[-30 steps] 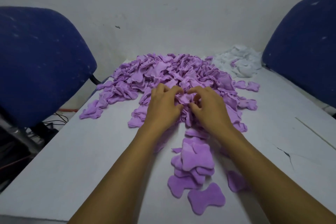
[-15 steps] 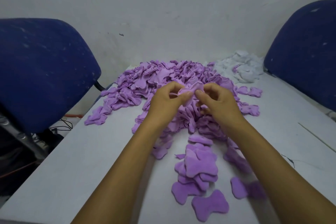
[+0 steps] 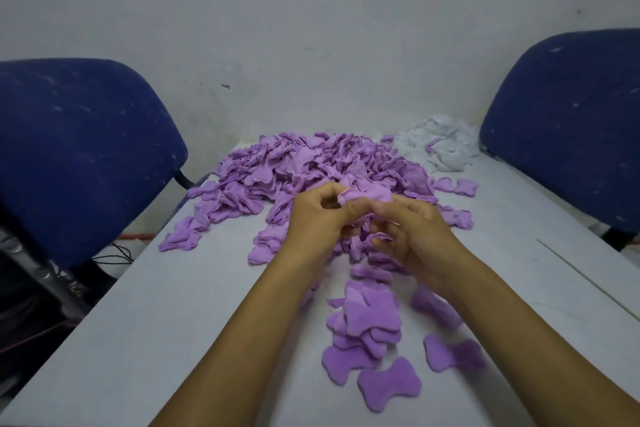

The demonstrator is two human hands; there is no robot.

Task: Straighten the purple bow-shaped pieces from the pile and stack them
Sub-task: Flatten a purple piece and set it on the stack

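A: Well, holding one crumpled purple bow-shaped felt piece [image 3: 365,197] just above the near edge of the big heap of purple felt bows [image 3: 311,170].

B: Fingers?

A: Left hand [image 3: 317,218] pinching the piece's left end between thumb and curled fingers; right hand [image 3: 414,236] curled under its right end, thumb on the fabric. Exact contact of the lower right fingers hard to tell.

B: Stack location?

A: Nearer than the heap, on the white table [image 3: 173,322]: a loose, fanned stack of flattened purple bows [image 3: 370,322], with stray single bows just beside it.

B: Risks?

A: Probably dragging neighbouring pieces off the heap, since the soft felt clings. Could leave a fold in if pulled unevenly. Could also tip the already skewed stack by placing off-centre. Worth keeping clear of the white fabric scraps [image 3: 440,146] at the heap's far right.
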